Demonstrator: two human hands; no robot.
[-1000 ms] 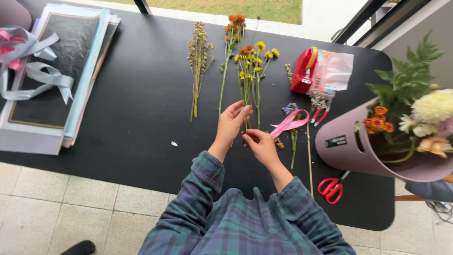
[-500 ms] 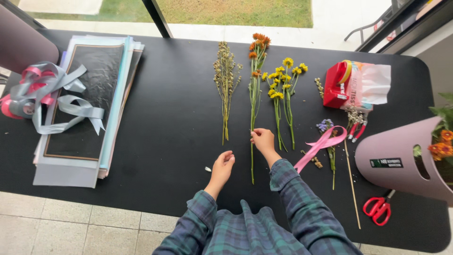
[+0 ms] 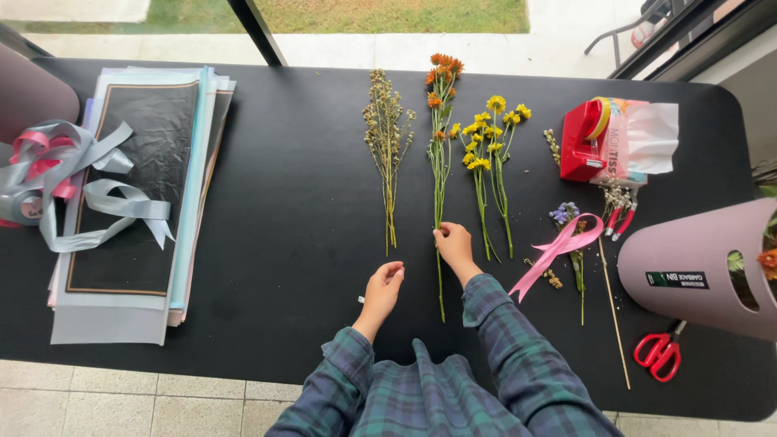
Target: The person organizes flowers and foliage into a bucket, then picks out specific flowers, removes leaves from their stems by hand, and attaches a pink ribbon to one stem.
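- Black table fills the frame, over pale tiles.
- Left: paper stack, grey and pink ribbons.
- Centre: dried sprig, orange stem, yellow flowers.
- Right: tape dispenser, pink ribbon, scissors, mauve bin.

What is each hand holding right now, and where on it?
The right hand pinches the orange-flowered stem at its lower part as it lies on the table. The left hand holds nothing.

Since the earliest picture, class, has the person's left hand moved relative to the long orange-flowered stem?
Yes. The left hand has drawn left of the long orange-flowered stem, off it, while the right hand touches it.
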